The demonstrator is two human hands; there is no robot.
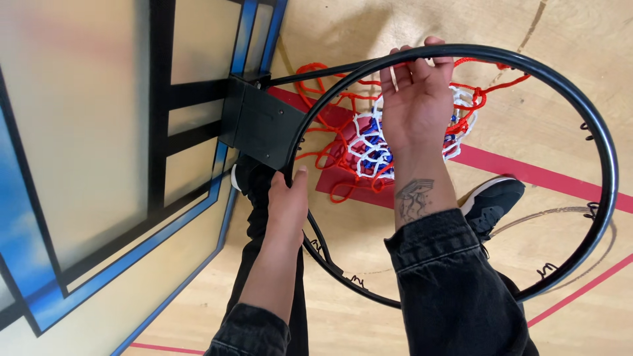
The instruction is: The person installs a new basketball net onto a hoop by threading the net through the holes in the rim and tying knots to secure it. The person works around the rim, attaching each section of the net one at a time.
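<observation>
**Two hands on a basketball hoop, net half hung**

The black metal rim (597, 132) fills the right half of the view, running as a wide ring from its bracket (260, 125) on the backboard (92, 145) at 9 o'clock. The left hand (287, 204) sits on the near-left arc of the rim, just below the bracket, at about 8 o'clock on the ring; its grip is closed on the tube, thumb up along the metal. The forearm rises straight from the bottom edge, sleeve pushed back to a dark denim cuff.

The right hand (419, 99) reaches across the ring's opening to its far edge at 12 o'clock. The fingers curl over the rim there, and the grip is closed on the tube and a strand of the net (369, 142). The wrist is straight, back of the hand facing up, a tattoo on the forearm.

The red, white and blue net hangs bunched beneath that hand, toward 10 o'clock inside the ring. Far below lie the wooden floor (422, 224) with red lines and a dark shoe (494, 201).
</observation>
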